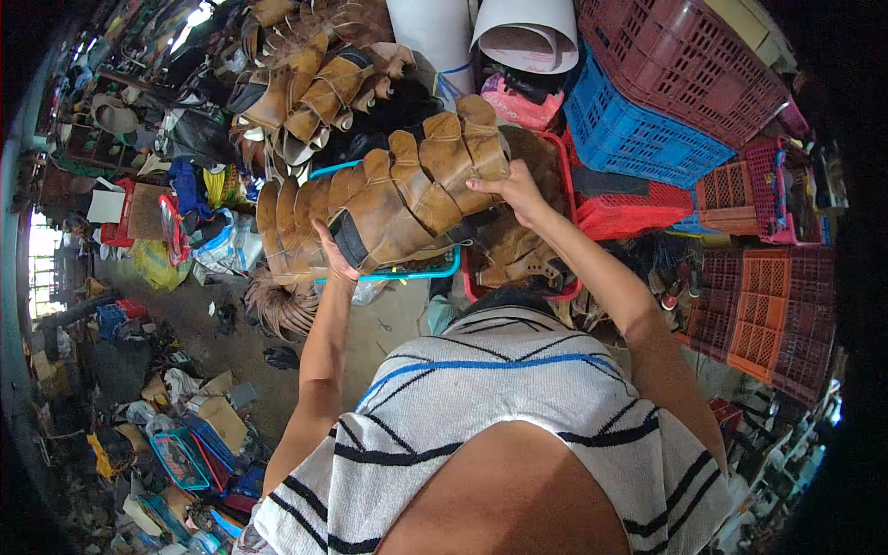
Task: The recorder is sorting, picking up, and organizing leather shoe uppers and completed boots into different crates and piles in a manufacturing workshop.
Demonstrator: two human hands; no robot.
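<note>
A long overlapping row of brown leather shoe uppers (407,190) stretches between my two hands. My right hand (518,192) is closed on its right end, thumb on top of the leather. At the lower left, my left hand (340,257) grips the edge beside a black lining patch; its fingers are partly hidden under the leather. Beneath the row is a turquoise crate (416,269), mostly covered. To its right, a red crate (566,185) holds more dark brown leather pieces (518,254).
More folded leather uppers (324,88) are piled at the far left. White rolls (527,37) stand behind. Blue (638,129) and maroon (684,65) plastic crates are stacked at the far right. Brown cord-like strips (282,305) lie near my left forearm. Mixed clutter (194,416) covers the left floor.
</note>
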